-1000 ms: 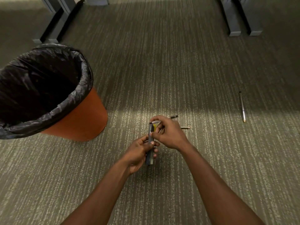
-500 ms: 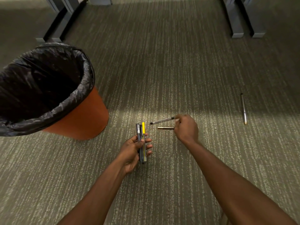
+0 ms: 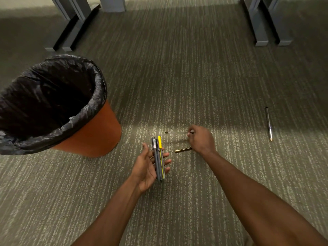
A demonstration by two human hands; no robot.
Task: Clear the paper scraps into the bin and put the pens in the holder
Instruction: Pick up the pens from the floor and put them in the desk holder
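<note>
My left hand (image 3: 148, 166) lies palm up over the carpet with a bundle of pens (image 3: 158, 158) across its loosely curled fingers, one of them yellow-capped. To its right, my right hand (image 3: 201, 138) pinches the end of a clear pen (image 3: 175, 132), which is blurred and lifted off the floor. A gold-tipped pen (image 3: 182, 149) lies on the carpet just under that hand. Farther right a silver pen (image 3: 268, 123) lies alone. No pen holder or paper scraps are in view.
An orange bin (image 3: 92, 137) lined with a black bag (image 3: 51, 96) stands at the left, close to my left hand. Grey desk legs (image 3: 71, 27) stand at the back left and further desk legs (image 3: 266, 20) at the back right. Striped carpet covers the floor.
My right hand left the bundle, reached right to the two pens on the floor and has lifted the clear one. My left hand's fingers have loosened under the bundle.
</note>
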